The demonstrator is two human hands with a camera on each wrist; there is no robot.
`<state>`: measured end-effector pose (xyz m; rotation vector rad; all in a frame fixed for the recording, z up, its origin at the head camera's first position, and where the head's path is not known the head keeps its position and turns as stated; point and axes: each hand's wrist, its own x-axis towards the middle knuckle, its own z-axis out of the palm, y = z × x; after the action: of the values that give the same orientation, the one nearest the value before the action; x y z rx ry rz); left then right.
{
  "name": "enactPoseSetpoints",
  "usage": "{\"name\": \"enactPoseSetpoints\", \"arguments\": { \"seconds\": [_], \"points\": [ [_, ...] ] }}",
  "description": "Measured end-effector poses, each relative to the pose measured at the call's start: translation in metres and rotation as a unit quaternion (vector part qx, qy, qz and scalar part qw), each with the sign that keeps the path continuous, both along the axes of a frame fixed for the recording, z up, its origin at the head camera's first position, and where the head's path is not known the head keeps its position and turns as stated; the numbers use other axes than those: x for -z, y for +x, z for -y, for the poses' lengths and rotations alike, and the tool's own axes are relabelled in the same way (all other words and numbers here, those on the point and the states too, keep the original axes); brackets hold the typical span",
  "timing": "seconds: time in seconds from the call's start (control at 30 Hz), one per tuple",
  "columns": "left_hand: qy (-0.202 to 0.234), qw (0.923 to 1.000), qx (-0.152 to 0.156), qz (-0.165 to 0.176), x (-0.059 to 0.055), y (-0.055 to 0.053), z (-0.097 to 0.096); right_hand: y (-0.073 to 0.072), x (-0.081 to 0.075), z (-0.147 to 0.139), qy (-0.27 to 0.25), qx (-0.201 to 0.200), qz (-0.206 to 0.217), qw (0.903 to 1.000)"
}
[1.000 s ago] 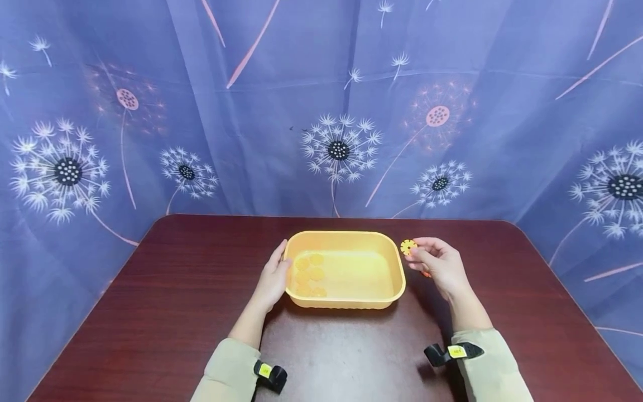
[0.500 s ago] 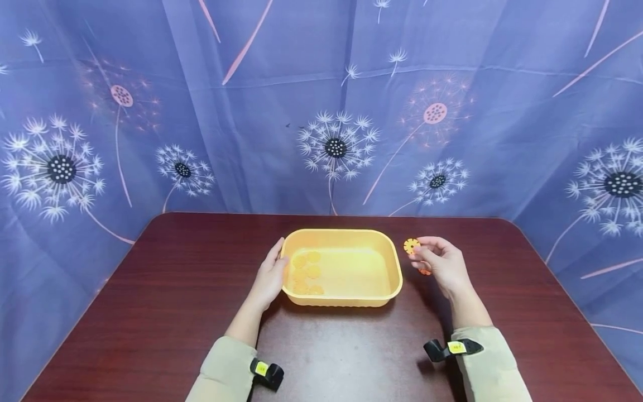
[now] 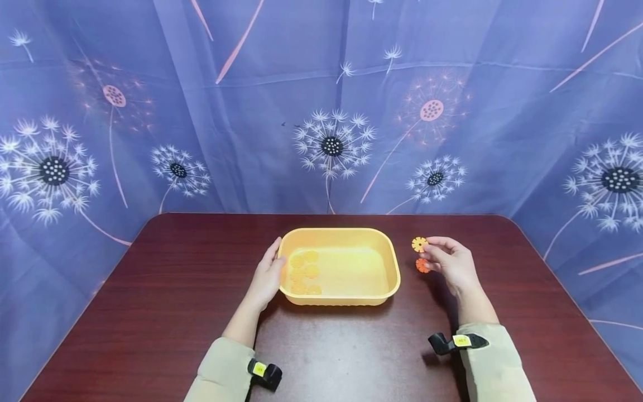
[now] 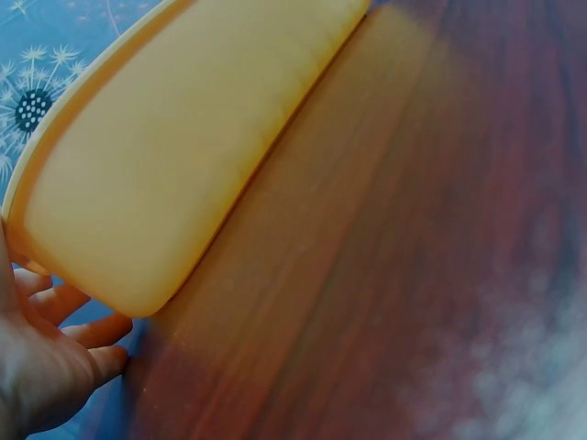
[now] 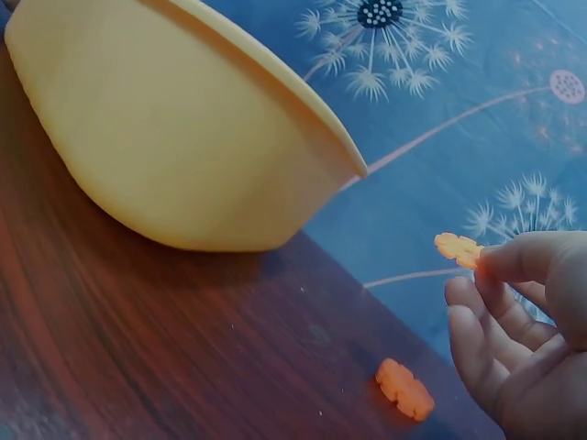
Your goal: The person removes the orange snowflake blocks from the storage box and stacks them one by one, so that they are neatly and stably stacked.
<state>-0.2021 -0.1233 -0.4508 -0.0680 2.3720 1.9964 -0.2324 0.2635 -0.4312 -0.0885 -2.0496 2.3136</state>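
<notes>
A yellow plastic tub [image 3: 339, 300] sits on the table in the head view, with several yellow notched discs [image 3: 311, 271] lying flat in its left part. My left hand [image 3: 267, 279] grips the tub's left end, thumb at the rim; in the left wrist view its fingers [image 4: 99, 330] lie along the outside wall. To the right of the tub, my right hand [image 3: 454, 268] pinches a yellow notched disc [image 3: 419, 244] between thumb and fingertips, raised above the tabletop. Below that hand an orange notched disc [image 5: 404, 390] lies on the table.
The dark red-brown wooden table [image 3: 176, 290] has rounded far corners. Behind it hangs a blue curtain [image 3: 261, 139] printed with dandelions. Each sleeve carries a black strap, one on the left [image 3: 265, 374] and one on the right [image 3: 458, 341].
My right hand has moved right, away from the tub, with the yellow disc in its pinch. The orange disc beneath shows more fully. The left hand keeps its hold; the head view has shifted slightly.
</notes>
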Motion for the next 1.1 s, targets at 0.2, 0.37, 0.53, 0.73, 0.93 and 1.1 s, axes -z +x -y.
{"name": "enactPoseSetpoints", "arguments": {
  "seconds": [0.2,0.37,0.53,0.73,0.93,1.1],
  "points": [
    [-0.003,1.0,0.001,0.002,0.0,0.0,0.0,-0.002,0.005,-0.008,0.028,0.025,0.023,0.9991],
    [0.004,1.0,0.001,-0.003,0.0,0.0,0.0,0.0,0.008,-0.015,0.058,0.031,0.053,0.9964],
    [0.005,1.0,0.006,-0.003,0.0,0.0,0.0,0.001,0.009,-0.019,0.086,0.027,0.071,0.9933],
    [0.003,1.0,0.007,-0.004,0.0,-0.002,0.0,0.001,0.015,-0.027,0.119,0.009,0.067,0.9906],
    [0.006,0.9999,0.009,-0.012,0.0,-0.003,0.0,0.001,0.021,-0.031,0.146,-0.004,0.064,0.9872],
    [0.002,1.0,0.008,-0.004,0.0,-0.002,0.0,0.0,0.024,-0.033,0.159,-0.006,0.065,0.9851]
  ]
}}
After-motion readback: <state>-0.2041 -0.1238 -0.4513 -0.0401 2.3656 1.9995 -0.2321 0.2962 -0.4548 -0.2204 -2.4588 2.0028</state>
